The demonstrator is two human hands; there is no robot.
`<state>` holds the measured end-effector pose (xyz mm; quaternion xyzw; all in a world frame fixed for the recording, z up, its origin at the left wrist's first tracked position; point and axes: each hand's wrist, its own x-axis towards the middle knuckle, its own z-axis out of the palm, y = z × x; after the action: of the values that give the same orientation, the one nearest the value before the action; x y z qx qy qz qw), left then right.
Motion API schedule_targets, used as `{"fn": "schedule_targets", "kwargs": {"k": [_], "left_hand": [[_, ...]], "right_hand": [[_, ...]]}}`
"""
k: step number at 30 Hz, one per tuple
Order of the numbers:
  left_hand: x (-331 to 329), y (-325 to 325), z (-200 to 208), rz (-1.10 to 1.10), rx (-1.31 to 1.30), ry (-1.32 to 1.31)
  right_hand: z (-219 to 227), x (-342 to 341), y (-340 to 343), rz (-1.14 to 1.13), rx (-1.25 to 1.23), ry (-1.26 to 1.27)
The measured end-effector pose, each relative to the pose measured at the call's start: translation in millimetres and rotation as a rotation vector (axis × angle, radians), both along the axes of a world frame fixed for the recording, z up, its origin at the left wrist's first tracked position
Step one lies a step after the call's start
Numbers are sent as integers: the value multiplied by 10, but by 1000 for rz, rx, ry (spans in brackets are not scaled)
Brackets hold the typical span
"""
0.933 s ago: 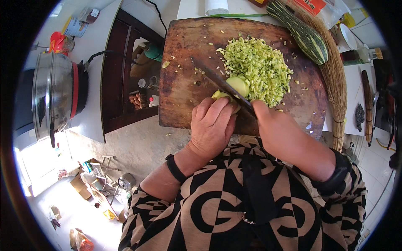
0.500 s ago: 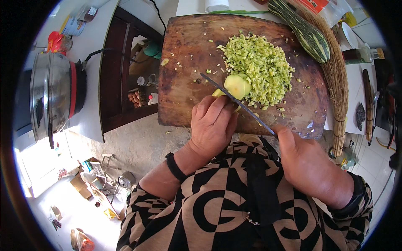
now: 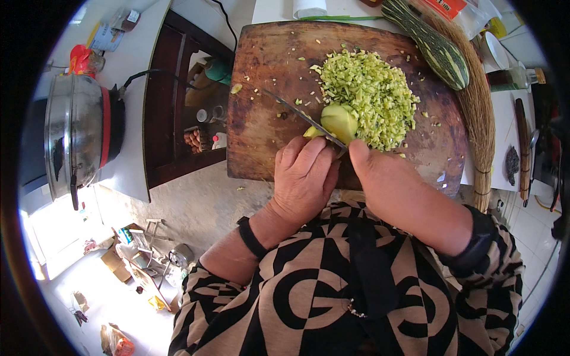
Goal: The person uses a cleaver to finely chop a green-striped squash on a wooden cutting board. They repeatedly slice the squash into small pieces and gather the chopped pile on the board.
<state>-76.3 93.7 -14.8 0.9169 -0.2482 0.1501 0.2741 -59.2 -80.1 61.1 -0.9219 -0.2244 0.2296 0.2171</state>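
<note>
1. While the L hand (image 3: 303, 173) is curled, fingertips down, over pale green slices (image 3: 314, 132), the R hand (image 3: 383, 171) is closed round the handle end of a knife (image 3: 300, 113); handle itself hidden in the fist.
2. Blade runs diag. just past the L fingers, tip up-left; can't tell if its edge touches the board (image 3: 255, 145).
3. Cut squash piece (image 3: 340, 121): on board, R side of blade, up against lower-left of chopped heap (image 3: 371, 95) (green bits). Loose bits scattered abt.
4. Whole squash (image 3: 436, 47), dk green w/ pale stripes, lies over board's upper R corner, next to straw broom (image 3: 482, 136).
5. Board sits on white tabletop (image 3: 273, 10); green stalk (image 3: 338, 18) behind its far edge.
6. Far R: bottle (image 3: 513, 79) on its side. Far L: metal pot (image 3: 74, 133) w/ red band.
7. Black band (image 3: 252, 237) on L wrist.
</note>
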Motion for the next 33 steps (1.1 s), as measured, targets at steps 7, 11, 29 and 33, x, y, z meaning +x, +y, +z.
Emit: {"fn": "schedule_targets", "kwargs": {"k": [7,11,29,33], "left_hand": [[-21,5,11,-2,-20,-10],[-26,-4,5,-6,-56,23],[106,499,176,185,-1178,845],[226,724,226,88,-1477,902]], "right_hand": [[165,-65,-144,-197,56,98],[410,-208,-315,-286,150,49],[380,-464,-526,-764,444,184],[396,-514,-576,-798,540,119]]}}
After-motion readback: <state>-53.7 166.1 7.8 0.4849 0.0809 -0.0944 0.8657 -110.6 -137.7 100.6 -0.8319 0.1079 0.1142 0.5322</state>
